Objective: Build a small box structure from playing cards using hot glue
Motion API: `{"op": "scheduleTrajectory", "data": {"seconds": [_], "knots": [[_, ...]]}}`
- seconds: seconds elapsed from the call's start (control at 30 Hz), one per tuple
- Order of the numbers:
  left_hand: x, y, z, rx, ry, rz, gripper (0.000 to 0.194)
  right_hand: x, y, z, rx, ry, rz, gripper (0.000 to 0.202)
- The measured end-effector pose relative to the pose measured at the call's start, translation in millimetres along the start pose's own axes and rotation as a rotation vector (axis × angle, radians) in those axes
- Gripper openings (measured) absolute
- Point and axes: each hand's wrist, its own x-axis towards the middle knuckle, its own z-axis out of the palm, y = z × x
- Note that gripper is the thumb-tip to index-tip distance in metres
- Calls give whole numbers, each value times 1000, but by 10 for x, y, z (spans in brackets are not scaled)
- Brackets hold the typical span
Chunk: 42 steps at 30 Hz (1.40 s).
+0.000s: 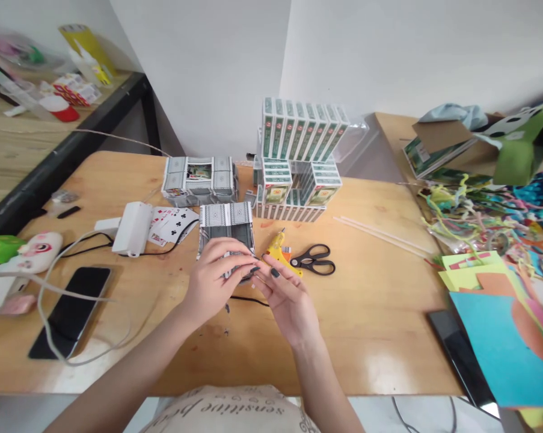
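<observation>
My left hand [219, 273] and my right hand [290, 294] meet at the fingertips over the middle of the table. Their fingers are pinched closed, and whatever they hold, if anything, is too small or hidden to make out. Just behind my left hand stands a structure built of playing cards [226, 215], partly covered by the fingers. Beyond my right fingertips lie a yellow glue gun [276, 243] and black-handled scissors [315, 260]. A second playing-card structure [199, 180] sits farther back on the left.
Stacked card boxes [303, 129] rise at the back. Loose cards [174, 224], a white power adapter [133, 228] and a phone [75, 310] with a cable across it lie left. White sticks [383, 236], coloured paper [492, 343] and a dark tablet-like device [458, 355] are right.
</observation>
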Motion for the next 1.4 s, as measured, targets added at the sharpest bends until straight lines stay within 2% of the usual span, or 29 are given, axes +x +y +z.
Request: {"op": "scheduleTrajectory", "data": {"seconds": [0.17,0.33,0.57,0.67,0.77,0.9,0.97,1.13,1.4], "knots": [[-25,-46,28,-12,54,70,14,-23,12,2,57,-3,40,28],[-18,-33,38,13,77,95,15,-34,16,60,51,29,19,29],[-86,12,7,186,172,309,15,-61,76,112,68,102,-10,31],[-151,36,-4,135,189,300,12,-45,88,107,84,139,-33,30],[-194,50,10,74,179,230,10,-31,82,110,81,134,-40,30],[-204,30,36,77,235,130,16,-43,93,161,71,126,-13,28],[-203,6,43,90,262,123,20,-53,111,194,79,124,-10,28],[-208,-67,33,150,265,209,26,-62,157,246,58,109,-27,27],[-206,-174,-78,302,229,361,22,-80,188,335,26,95,-28,25]]}}
